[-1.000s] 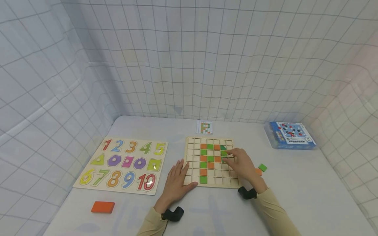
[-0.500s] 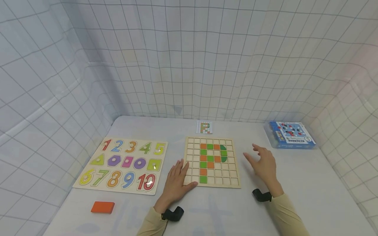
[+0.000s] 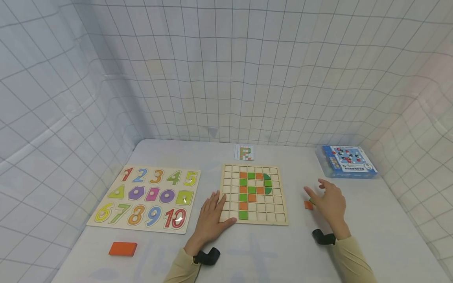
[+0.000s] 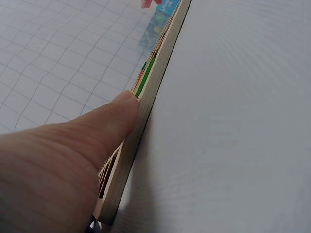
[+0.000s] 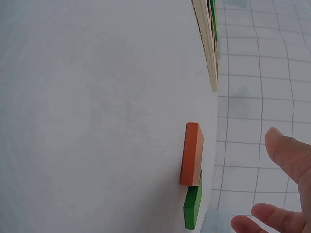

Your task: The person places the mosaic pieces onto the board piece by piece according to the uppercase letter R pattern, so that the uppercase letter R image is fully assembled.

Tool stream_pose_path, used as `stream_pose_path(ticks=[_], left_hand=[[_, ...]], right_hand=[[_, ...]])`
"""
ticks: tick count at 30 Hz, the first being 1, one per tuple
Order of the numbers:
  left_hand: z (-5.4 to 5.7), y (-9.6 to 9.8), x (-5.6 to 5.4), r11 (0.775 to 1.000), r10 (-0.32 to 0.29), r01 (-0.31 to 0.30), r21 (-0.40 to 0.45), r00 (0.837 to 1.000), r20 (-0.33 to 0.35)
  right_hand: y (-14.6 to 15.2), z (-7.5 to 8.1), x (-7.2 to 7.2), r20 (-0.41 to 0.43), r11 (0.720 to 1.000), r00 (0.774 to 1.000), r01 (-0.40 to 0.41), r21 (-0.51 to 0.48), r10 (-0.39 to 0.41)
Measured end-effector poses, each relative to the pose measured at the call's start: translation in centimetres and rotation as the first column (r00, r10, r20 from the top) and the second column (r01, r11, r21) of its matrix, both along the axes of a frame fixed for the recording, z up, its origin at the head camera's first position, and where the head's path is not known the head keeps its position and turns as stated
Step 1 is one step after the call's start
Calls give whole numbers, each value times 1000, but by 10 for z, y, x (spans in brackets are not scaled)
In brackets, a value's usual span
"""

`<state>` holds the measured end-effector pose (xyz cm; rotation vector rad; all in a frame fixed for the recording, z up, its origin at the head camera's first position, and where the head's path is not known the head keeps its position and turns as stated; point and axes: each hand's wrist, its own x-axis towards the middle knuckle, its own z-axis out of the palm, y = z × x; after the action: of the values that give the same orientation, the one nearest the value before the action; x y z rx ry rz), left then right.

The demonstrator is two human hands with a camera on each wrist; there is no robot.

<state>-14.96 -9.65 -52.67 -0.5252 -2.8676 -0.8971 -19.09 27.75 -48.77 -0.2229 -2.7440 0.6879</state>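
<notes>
My left hand [image 3: 211,220] rests with straight fingers on the left front corner of the wooden grid board [image 3: 269,217]; its thumb [image 4: 127,104] lies along the front edge in the left wrist view. Orange and green tiles in the board's cells form a P, with dark green rounded pieces [image 3: 267,190] at its right side. My right hand [image 3: 331,202] hovers right of the board, thumb and fingers apart, nothing between them. Under it lie a loose orange square tile [image 5: 192,154] and a green tile [image 5: 193,206], side by side on the table; the hand partly covers the green one in the head view.
A small pattern card [image 3: 244,152] showing a P lies behind the board. To the left is a number and shape puzzle board [image 3: 141,200], with an orange block [image 3: 122,249] in front of it. A blue box [image 3: 350,162] stands at the back right, near the gridded curtain.
My right hand has left the board's upper right and moved right, over the loose tiles. A dark green rounded piece it partly covered now shows. My left hand has stayed put.
</notes>
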Motion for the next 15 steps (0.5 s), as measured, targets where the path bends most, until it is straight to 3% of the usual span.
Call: stream_pose_path(ticks=[15], left_hand=[[0,0,0,1000,-2,2,2,1000,-3]], right_hand=[[9,3,8,184,998,982,-45,37,38]])
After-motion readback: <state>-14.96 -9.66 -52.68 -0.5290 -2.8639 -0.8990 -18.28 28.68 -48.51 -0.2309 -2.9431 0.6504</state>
